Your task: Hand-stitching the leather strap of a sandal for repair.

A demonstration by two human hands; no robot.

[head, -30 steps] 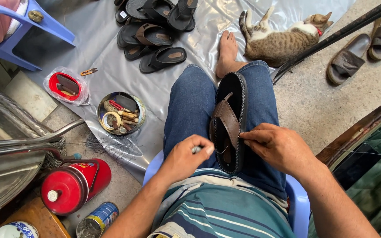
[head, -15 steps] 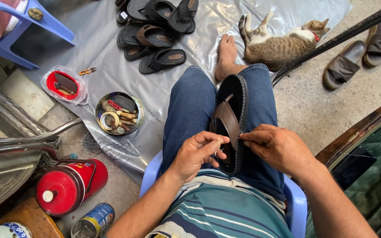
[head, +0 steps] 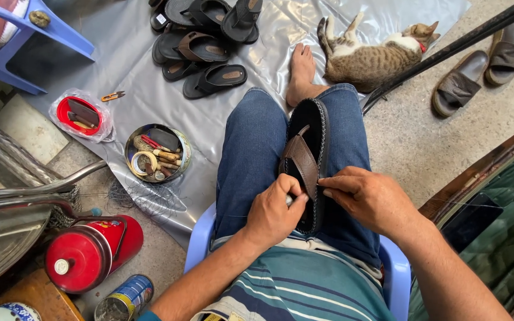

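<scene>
I see the sandal [head: 306,157] on the lap, my left hand [head: 275,211] and right hand [head: 369,199] either side of it. Left of the knee lies a tin [head: 157,153]; ahead, a sandal pile [head: 203,41], with a cat [head: 373,56] to its right.

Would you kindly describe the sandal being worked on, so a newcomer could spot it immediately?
Start at the seated person's blue jeans. Lying lengthwise between the thighs is a dark brown sandal, with the left hand and right hand at its near end. Unlike the sandal pile on the grey sheet, it sits on the lap.
</scene>
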